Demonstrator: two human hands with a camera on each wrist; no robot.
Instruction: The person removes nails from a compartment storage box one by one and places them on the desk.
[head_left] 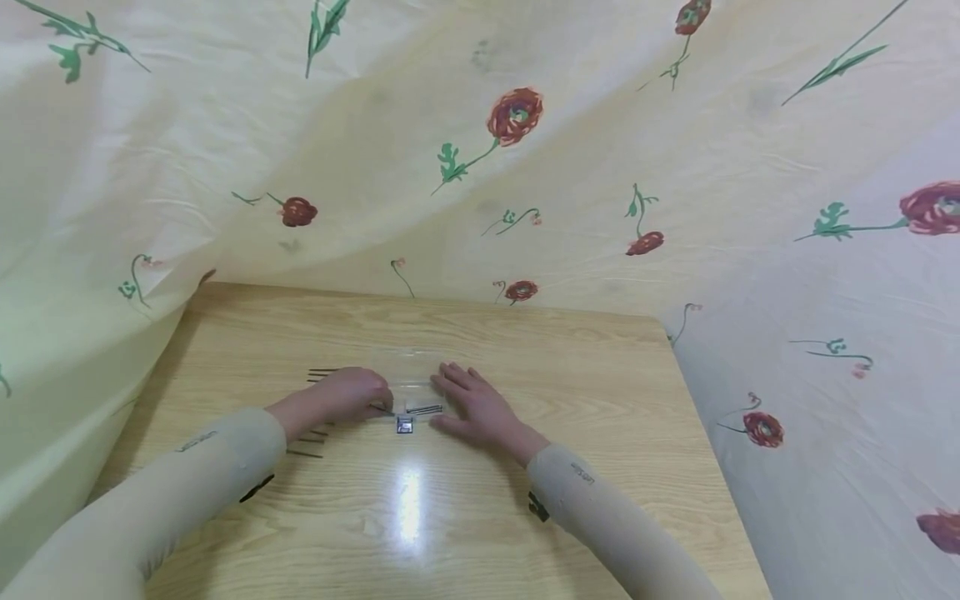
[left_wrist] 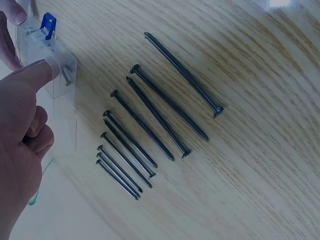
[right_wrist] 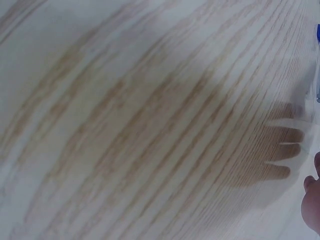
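Note:
A clear plastic box (head_left: 411,385) with a blue clasp (left_wrist: 48,24) at its front lies open between the hands. My left hand (head_left: 352,392) reaches into its left end, thumb extended and other fingers curled, pinching a dark nail (left_wrist: 67,76) seen through the box wall. Some more nails (head_left: 425,409) lie in the box's right part. My right hand (head_left: 480,408) rests at the right end of the box with fingers straight and spread. In the right wrist view only a bit of that hand (right_wrist: 311,205) shows at the edge.
Several loose nails (left_wrist: 159,117) of graded lengths lie side by side on the wood-grain table (head_left: 600,433), left of the box and below my left forearm. A flower-patterned cloth (head_left: 360,150) hangs behind the table and along both sides.

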